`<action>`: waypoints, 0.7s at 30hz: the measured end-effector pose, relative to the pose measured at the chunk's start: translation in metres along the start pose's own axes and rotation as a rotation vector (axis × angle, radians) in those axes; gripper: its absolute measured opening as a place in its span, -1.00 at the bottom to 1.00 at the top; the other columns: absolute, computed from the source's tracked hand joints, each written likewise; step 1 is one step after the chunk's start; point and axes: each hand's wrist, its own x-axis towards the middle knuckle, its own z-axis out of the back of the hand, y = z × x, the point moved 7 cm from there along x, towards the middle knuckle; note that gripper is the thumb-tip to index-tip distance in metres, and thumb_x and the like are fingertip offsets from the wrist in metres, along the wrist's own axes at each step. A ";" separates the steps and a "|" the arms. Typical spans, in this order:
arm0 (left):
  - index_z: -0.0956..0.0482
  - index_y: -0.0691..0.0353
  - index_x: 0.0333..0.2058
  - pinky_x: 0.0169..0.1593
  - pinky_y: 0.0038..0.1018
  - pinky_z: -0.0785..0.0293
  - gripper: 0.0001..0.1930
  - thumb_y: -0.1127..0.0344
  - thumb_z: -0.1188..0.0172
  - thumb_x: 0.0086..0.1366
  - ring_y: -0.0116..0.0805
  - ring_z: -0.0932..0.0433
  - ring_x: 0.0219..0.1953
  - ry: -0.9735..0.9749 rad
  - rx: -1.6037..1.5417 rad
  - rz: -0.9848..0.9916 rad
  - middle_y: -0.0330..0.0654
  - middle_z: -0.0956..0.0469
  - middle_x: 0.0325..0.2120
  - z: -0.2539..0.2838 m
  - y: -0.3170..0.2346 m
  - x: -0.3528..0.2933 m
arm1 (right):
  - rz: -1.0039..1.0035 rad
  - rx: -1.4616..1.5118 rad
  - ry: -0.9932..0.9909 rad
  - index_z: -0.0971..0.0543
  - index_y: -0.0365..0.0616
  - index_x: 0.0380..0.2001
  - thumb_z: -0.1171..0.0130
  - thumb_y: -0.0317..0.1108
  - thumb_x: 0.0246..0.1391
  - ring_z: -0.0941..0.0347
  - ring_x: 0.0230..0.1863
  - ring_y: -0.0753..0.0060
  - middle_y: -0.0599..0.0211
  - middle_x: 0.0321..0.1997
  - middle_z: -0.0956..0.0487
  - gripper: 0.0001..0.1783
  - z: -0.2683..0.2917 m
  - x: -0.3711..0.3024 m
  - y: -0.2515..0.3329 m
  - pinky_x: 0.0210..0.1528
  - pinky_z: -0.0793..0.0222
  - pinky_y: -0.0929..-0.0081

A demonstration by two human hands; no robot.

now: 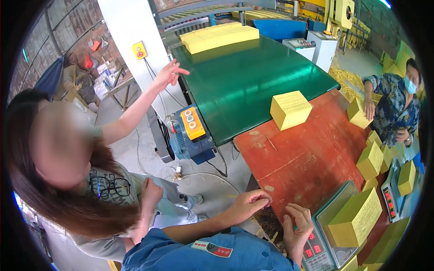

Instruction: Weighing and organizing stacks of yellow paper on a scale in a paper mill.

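Observation:
My left hand [250, 206] hovers by the near corner of the red-brown table [298, 149], its fingers curled together toward the thumb. Anything inside that curl is hidden. My right hand [297, 226] is beside a digital scale [318, 253] with a red display. Its fingers are bent and the thumb stands apart, with a small pale spot between them, perhaps a ring. On the scale's pan rests a large yellow block [355, 219] with a rough, patterned face. Another yellow block [290, 109] sits where the table meets a green conveyor belt [239, 86].
Long yellow blocks [219, 37] lie at the belt's far end. At left, a long-haired person [113, 189] points toward the belt. Across the table, a masked person [393, 104] touches a yellow block [359, 113]. A second scale [391, 194] and several blocks line the right side.

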 end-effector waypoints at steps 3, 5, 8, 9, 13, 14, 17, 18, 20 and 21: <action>-0.52 0.39 -0.01 0.08 -0.49 -0.49 -0.75 0.36 -0.04 0.46 -0.45 -0.56 -0.04 -0.016 -0.025 -0.003 -0.17 -0.59 -0.11 0.000 0.001 -0.004 | 0.011 0.018 0.007 -0.63 -0.26 -0.23 -0.26 -0.69 -0.16 -0.51 -0.12 0.07 0.09 -0.13 -0.63 -0.67 -0.001 0.000 0.001 -0.04 -0.44 0.29; -0.52 0.39 -0.01 0.09 -0.49 -0.49 -0.75 0.36 -0.04 0.46 -0.45 -0.56 -0.05 -0.032 -0.039 -0.008 -0.17 -0.59 -0.12 0.002 0.004 -0.005 | 0.017 0.037 0.018 -0.63 -0.26 -0.24 -0.26 -0.69 -0.17 -0.51 -0.13 0.07 0.08 -0.13 -0.63 -0.67 -0.002 0.001 0.002 -0.05 -0.44 0.29; -0.52 0.39 -0.02 0.09 -0.49 -0.49 -0.76 0.37 -0.04 0.46 -0.46 -0.56 -0.05 -0.026 -0.009 -0.017 -0.17 -0.59 -0.12 0.002 0.001 -0.006 | 0.011 0.055 0.028 -0.64 -0.27 -0.25 -0.26 -0.69 -0.18 -0.52 -0.14 0.08 0.07 -0.14 -0.63 -0.68 -0.004 -0.002 0.001 -0.06 -0.44 0.30; -0.52 0.39 -0.02 0.09 -0.49 -0.49 -0.76 0.37 -0.04 0.46 -0.46 -0.56 -0.05 -0.027 -0.009 -0.020 -0.17 -0.59 -0.12 0.001 0.001 -0.007 | 0.015 0.055 0.027 -0.64 -0.27 -0.25 -0.26 -0.69 -0.18 -0.52 -0.14 0.08 0.07 -0.14 -0.63 -0.68 -0.004 -0.002 0.001 -0.06 -0.44 0.30; -0.53 0.38 -0.02 0.07 -0.50 -0.49 -0.76 0.36 -0.04 0.46 -0.47 -0.56 -0.05 -0.023 -0.018 -0.019 -0.18 -0.59 -0.13 -0.001 0.001 -0.008 | 0.046 0.054 0.030 -0.64 -0.28 -0.25 -0.26 -0.69 -0.18 -0.52 -0.13 0.09 0.07 -0.14 -0.63 -0.68 -0.004 -0.003 0.004 -0.05 -0.44 0.31; -0.53 0.37 -0.02 0.06 -0.50 -0.49 -0.76 0.36 -0.04 0.46 -0.47 -0.55 -0.06 -0.024 -0.019 -0.016 -0.19 -0.59 -0.14 -0.001 0.001 -0.008 | 0.041 0.052 0.035 -0.64 -0.28 -0.25 -0.27 -0.69 -0.19 -0.52 -0.13 0.09 0.07 -0.14 -0.64 -0.67 -0.005 -0.004 0.004 -0.05 -0.44 0.32; -0.53 0.37 -0.02 0.05 -0.51 -0.49 -0.76 0.36 -0.04 0.46 -0.48 -0.55 -0.07 -0.021 -0.002 -0.027 -0.20 -0.60 -0.15 -0.006 0.002 -0.007 | 0.028 0.082 0.034 -0.64 -0.28 -0.24 -0.26 -0.70 -0.19 -0.52 -0.13 0.09 0.06 -0.14 -0.64 -0.67 -0.002 -0.006 -0.003 -0.05 -0.45 0.33; -0.53 0.37 -0.02 0.05 -0.51 -0.49 -0.76 0.36 -0.04 0.46 -0.48 -0.55 -0.07 -0.026 0.005 -0.023 -0.20 -0.60 -0.15 -0.008 0.002 -0.006 | 0.027 0.092 0.034 -0.64 -0.28 -0.24 -0.26 -0.70 -0.19 -0.52 -0.13 0.09 0.06 -0.14 -0.64 -0.67 0.000 -0.007 -0.005 -0.05 -0.45 0.33; -0.53 0.36 -0.03 0.05 -0.51 -0.48 -0.76 0.35 -0.04 0.46 -0.49 -0.55 -0.08 -0.026 -0.007 -0.038 -0.20 -0.59 -0.16 -0.007 0.003 -0.007 | 0.022 0.089 0.042 -0.64 -0.28 -0.24 -0.26 -0.70 -0.19 -0.52 -0.13 0.09 0.06 -0.14 -0.64 -0.67 -0.002 -0.007 -0.004 -0.06 -0.45 0.33; -0.53 0.36 -0.03 0.05 -0.51 -0.48 -0.76 0.35 -0.04 0.46 -0.49 -0.55 -0.08 -0.029 -0.010 -0.037 -0.20 -0.59 -0.16 -0.008 0.002 -0.007 | 0.022 0.089 0.046 -0.64 -0.28 -0.24 -0.26 -0.70 -0.19 -0.52 -0.13 0.09 0.06 -0.14 -0.64 -0.67 -0.002 -0.007 -0.003 -0.06 -0.45 0.33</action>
